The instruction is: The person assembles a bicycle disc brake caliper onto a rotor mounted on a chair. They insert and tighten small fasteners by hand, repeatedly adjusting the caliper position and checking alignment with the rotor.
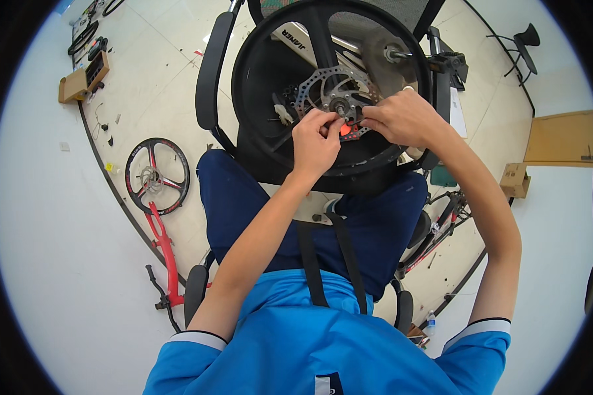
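A black spoked bicycle wheel [242, 99] lies flat on a black chair in front of me. Around its hub [338, 105] sits a silver disc brake rotor [308, 89] with a holed rim. My left hand [317, 143] pinches at the near side of the hub, beside the axle; what its fingertips hold, if anything, is hidden. My right hand [402, 118] is closed on a thin dark tool [354, 122] like a hex key, its end close to the rotor's bolts. An orange-red patch [345, 130] shows between both hands.
The chair's armrest [209, 76] stands left of the wheel. A white frame part [296, 39] shows through the spokes. On the floor at left are another wheel [157, 176] and a red frame [167, 253]. A cardboard box [514, 180] stands by the right wall.
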### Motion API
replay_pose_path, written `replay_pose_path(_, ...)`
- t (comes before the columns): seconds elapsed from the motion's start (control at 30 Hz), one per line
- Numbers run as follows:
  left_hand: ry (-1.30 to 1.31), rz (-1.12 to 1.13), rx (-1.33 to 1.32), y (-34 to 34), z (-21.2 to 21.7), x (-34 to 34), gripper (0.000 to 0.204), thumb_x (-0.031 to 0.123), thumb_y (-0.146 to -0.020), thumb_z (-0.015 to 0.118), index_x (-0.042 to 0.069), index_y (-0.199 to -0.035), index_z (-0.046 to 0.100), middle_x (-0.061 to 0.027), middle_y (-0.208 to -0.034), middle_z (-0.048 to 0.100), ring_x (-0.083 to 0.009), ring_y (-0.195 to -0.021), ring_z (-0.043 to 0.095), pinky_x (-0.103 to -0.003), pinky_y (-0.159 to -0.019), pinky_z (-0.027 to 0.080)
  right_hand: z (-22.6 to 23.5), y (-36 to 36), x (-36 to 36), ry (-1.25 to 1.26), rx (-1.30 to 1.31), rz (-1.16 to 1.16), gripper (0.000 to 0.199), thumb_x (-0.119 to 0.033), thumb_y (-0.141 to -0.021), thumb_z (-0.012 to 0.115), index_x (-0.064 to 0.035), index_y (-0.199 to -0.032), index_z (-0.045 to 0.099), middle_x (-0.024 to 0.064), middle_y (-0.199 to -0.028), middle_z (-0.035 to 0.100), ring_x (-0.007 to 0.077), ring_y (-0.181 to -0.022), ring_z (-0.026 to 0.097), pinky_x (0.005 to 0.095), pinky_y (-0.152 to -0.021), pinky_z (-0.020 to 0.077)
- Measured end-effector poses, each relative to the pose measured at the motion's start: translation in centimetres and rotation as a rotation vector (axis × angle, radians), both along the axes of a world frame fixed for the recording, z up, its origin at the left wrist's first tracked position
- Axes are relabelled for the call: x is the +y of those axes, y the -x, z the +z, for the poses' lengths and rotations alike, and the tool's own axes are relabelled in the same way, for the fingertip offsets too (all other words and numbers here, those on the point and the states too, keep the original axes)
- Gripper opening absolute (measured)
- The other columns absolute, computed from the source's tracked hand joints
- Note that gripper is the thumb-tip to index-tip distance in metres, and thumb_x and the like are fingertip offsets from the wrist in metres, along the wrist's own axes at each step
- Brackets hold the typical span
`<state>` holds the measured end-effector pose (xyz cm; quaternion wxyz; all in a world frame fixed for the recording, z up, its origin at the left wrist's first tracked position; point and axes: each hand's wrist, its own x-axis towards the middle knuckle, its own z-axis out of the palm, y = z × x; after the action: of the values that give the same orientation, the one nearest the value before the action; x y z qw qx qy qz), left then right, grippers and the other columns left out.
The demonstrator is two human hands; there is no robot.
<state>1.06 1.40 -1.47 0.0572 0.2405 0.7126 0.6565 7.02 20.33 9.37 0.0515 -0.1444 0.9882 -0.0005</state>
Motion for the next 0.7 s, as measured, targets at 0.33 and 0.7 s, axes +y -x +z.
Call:
replay_pose_path(0.33,-0.020,-0.002,-0.008,0.2,-0.2,0.2,0.008,0.000,-0.087,0.075,-0.005,-0.093,0.074,-0.0051,-0.078,0.063,-0.0068,-0.054,0.050,-0.024,-0.051,0.039,1.6,3.1,0.4,-0.037,0.005,0.210,0.025,-0.030,-0.084,0.073,-0.0064,-0.077,0.070,0.0114,-0.066,0.065,0.0315,-0.073,0.067,0.0425,-0.068,0.0520)
replay_pose_path(0.7,-0.009,-0.028,-0.041,0.4,-0.2,0.3,0.008,0.000,-0.087,0.070,-0.002,-0.093,0.075,-0.0102,-0.082,0.066,-0.0164,-0.057,0.060,-0.028,-0.055,0.047,2.1,4.9,0.0,-0.068,-0.040,0.246,0.029,-0.034,-0.081,0.075,-0.0059,-0.074,0.073,0.0093,-0.070,0.066,0.0289,-0.082,0.066,0.0407,-0.080,0.0507)
